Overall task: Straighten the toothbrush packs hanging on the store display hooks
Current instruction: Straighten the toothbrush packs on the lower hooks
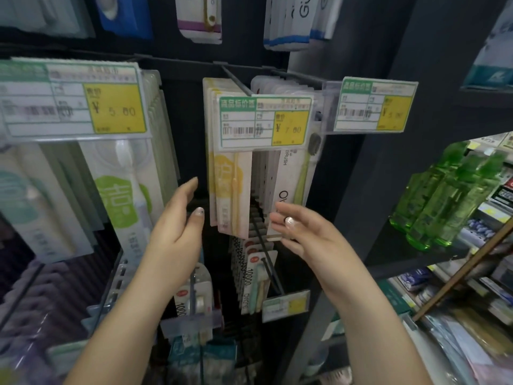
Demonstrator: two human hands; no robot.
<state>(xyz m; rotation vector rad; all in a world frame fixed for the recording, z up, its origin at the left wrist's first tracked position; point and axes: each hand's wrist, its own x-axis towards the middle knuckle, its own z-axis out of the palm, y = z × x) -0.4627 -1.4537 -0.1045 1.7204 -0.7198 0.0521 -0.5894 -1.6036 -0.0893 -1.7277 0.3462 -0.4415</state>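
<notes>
A: Dark store display wall (191,129), hooks everywhere, price tags (265,122) clipped on the hook ends. Green bottles (444,201) sit on a shelf at the right edge.

B: Where are the toothbrush packs?

A: Yellow packs (230,190) hang mid-wall beside white packs (288,179), right under the middle tag.

B: Hands?

A: Left hand (177,218) hovers just left of the yellow ones, fingers straight and together, gripping nothing. Right hand (302,232) is at the white packs' bottom edge, fingers loose and apart; touching or not, can't tell.
</notes>
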